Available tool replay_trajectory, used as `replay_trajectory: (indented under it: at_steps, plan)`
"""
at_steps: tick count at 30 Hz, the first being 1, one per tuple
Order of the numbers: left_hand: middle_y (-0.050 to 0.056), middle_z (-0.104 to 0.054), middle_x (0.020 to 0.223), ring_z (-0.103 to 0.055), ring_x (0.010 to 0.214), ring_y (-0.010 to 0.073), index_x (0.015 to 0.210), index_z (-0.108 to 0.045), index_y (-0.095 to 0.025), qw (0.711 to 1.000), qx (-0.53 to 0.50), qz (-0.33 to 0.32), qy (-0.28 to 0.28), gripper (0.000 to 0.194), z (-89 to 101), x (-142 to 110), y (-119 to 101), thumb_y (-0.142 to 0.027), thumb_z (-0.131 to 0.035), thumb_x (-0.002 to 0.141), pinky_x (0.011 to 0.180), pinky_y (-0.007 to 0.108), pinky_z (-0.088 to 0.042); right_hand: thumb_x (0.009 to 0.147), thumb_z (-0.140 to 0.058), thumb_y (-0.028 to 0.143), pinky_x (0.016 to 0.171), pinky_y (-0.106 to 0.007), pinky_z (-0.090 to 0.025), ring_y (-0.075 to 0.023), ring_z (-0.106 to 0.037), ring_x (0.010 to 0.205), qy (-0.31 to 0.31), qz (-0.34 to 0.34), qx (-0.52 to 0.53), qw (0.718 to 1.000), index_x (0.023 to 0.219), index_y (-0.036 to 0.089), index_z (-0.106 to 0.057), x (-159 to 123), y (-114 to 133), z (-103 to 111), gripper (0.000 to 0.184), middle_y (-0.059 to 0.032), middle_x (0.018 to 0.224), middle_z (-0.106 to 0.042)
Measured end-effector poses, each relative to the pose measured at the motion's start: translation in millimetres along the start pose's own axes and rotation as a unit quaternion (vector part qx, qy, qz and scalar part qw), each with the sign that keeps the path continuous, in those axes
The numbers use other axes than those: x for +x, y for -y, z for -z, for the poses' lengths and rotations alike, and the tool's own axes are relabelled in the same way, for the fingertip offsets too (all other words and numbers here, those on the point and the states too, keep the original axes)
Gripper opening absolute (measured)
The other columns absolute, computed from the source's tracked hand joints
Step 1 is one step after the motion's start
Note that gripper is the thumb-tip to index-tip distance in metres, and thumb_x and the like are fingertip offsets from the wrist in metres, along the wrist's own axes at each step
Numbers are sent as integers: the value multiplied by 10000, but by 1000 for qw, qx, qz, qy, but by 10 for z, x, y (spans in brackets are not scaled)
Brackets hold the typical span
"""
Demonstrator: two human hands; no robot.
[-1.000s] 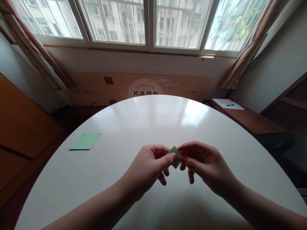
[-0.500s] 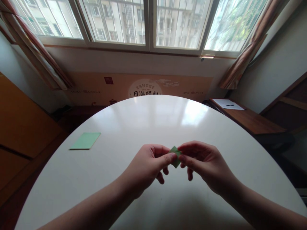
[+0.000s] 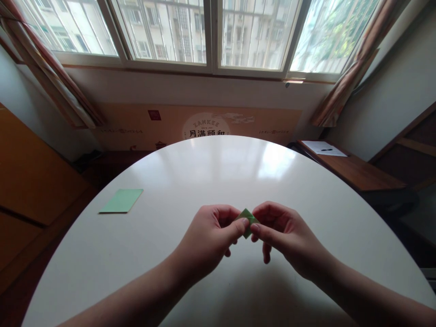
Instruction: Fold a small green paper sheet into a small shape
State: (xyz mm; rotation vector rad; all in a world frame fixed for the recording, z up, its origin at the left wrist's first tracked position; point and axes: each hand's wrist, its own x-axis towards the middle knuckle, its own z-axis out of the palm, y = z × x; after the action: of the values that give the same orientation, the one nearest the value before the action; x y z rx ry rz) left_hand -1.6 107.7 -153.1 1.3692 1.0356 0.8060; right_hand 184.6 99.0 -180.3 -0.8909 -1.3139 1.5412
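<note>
A small folded green paper (image 3: pixel 246 214), roughly diamond-shaped with crease lines, is held above the white table between my two hands. My left hand (image 3: pixel 216 229) pinches its left side, thumb on top and fingers behind. On its right side, my right hand (image 3: pixel 284 227) grips it between thumb and index finger, with the other fingers curled below. The fingertips cover parts of the paper, so its full folds are hidden. A flat light-green square of paper (image 3: pixel 121 201) lies on the table to the left, apart from both hands.
The round white table (image 3: pixel 211 168) spans the view, its edge curving away at the back. At the right stands a wooden side table (image 3: pixel 368 175) bearing a white sheet (image 3: pixel 322 148) with a dark pen. Windows and curtains are behind.
My right hand has shifted slightly left, its thumb now lower on the folded paper. More of the paper's right corner and creases show. The flat square has stayed put.
</note>
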Motion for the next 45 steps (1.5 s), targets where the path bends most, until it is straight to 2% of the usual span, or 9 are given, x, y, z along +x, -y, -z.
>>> replay_trajectory:
  at_steps: [8,16,23,35,43,45]
  plan:
    - [-6,-638,624,-521,571,105,742,-742,-178,989,109,-82,-53,194,-50,-47,14,-301,-653,863,512,195,-418,786,-810,285,392,-170,-510,-145,-591,676,-12,-10,14,1000,838,166,-699,-13,-17,11,171,-21,754,-631]
    - [-11,-648,607,-512,549,103,717,-739,-186,982,136,-104,-82,182,-79,-73,9,-280,-654,847,519,206,-406,789,-801,290,373,-147,-464,-119,-552,619,-26,-37,57,997,755,166,-666,-1,-20,-37,186,-7,710,-617]
    - [-4,-646,613,-524,556,116,715,-733,-185,984,138,-87,-70,217,-77,-62,2,-296,-627,868,532,221,-420,768,-800,267,368,-138,-447,-137,-574,665,-31,-50,80,995,751,170,-638,-8,-33,-47,189,-7,718,-604]
    - [7,-622,605,-513,555,119,688,-718,-172,989,121,-58,-64,243,-84,-65,6,-330,-647,858,505,216,-414,854,-682,285,350,-142,-403,-116,-524,575,-38,-38,44,998,753,178,-610,-14,-22,-69,163,-2,683,-585]
    - [5,-628,616,-501,509,102,699,-668,-150,999,5,11,-50,233,-79,-37,13,-346,-679,824,443,193,-436,872,-665,330,365,-147,-436,-154,-574,696,-23,-45,48,998,848,187,-623,2,-6,-47,151,-24,771,-611]
    - [14,-638,620,-501,504,100,695,-655,-142,999,-6,20,-50,232,-87,-39,-1,-341,-682,812,435,188,-433,842,-712,336,364,-145,-428,-139,-560,652,-13,-47,38,998,838,187,-601,-1,-5,-57,185,-10,745,-597]
